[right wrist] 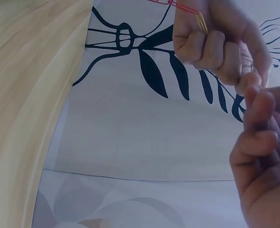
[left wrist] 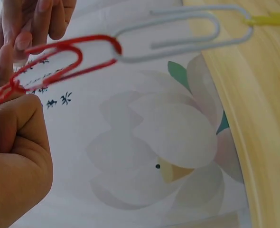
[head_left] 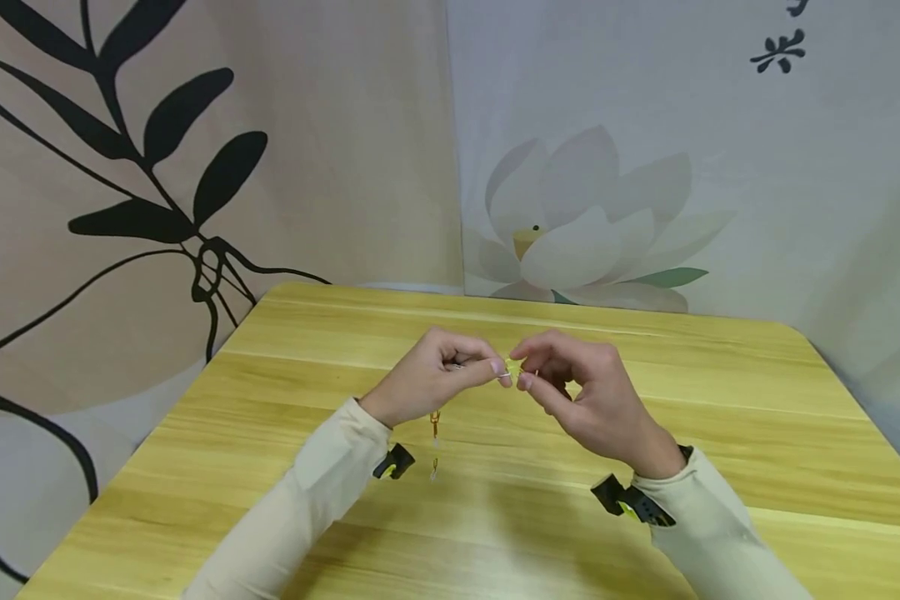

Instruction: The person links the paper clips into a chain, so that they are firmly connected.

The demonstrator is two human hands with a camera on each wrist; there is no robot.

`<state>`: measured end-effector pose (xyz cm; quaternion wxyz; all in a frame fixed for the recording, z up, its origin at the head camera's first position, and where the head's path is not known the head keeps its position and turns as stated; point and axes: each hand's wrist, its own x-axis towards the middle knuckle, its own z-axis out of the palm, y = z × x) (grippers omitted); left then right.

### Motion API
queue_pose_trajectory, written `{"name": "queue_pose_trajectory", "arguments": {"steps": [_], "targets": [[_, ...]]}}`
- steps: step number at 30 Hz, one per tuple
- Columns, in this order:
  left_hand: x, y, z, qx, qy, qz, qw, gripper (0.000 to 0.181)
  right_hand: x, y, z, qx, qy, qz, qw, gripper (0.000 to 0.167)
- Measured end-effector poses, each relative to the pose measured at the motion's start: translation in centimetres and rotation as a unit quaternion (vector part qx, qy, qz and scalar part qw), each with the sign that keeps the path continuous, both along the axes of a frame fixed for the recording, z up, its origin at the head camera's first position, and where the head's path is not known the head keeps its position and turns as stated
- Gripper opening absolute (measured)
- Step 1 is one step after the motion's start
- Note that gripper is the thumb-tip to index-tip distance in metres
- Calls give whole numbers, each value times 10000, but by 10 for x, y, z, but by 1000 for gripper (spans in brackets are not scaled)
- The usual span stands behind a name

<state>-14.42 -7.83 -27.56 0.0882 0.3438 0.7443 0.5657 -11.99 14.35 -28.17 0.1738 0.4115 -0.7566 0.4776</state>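
My left hand point(head_left: 438, 375) is raised over the table with its fingers curled round a chain of linked paper clips point(head_left: 435, 423), which hangs below it. In the left wrist view a red paper clip point(left wrist: 117, 46), a white paper clip point(left wrist: 187, 51) and a yellow paper clip point(left wrist: 273, 19) run in line. A gold-yellow paper clip point(right wrist: 201, 23) enters the left fist in the right wrist view. My right hand point(head_left: 600, 400) meets the left fingertips, its thumb and forefinger pinching a small yellow paper clip point(head_left: 513, 366), mostly hidden by the fingers.
The wooden table point(head_left: 330, 517) lies under both hands. Behind it hangs a backdrop point(head_left: 367, 167) printed with dark leaves and a pale lotus. A small black camera point(head_left: 394, 462) sits on the left wrist, another camera point(head_left: 630, 500) on the right.
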Motion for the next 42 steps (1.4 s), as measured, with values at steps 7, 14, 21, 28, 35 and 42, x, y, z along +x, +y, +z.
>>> {"name": "queue_pose_trajectory", "arguments": {"steps": [7,14,21,28,35,42], "targets": [[-1,-1,1,-144,33,-33,9999,23,1,4,0,36,-3,-54,10000,26],[-2,-1,1,-192,16,-34,9998,21,2,4,-5,-183,-349,101,9992,23],[-1,1,4,24,147,182,9997,21,-3,0,-25,56,-987,50,9951,17],[-1,2,5,197,230,122,9995,22,-10,-23,-52,1056,-2190,787,9668,20],[-1,2,5,181,274,121,9994,22,-15,-48,-81,1721,-2460,1315,9448,24],[1,2,6,230,276,109,9993,22,-13,-62,-93,1916,-2309,1464,9426,19]]}}
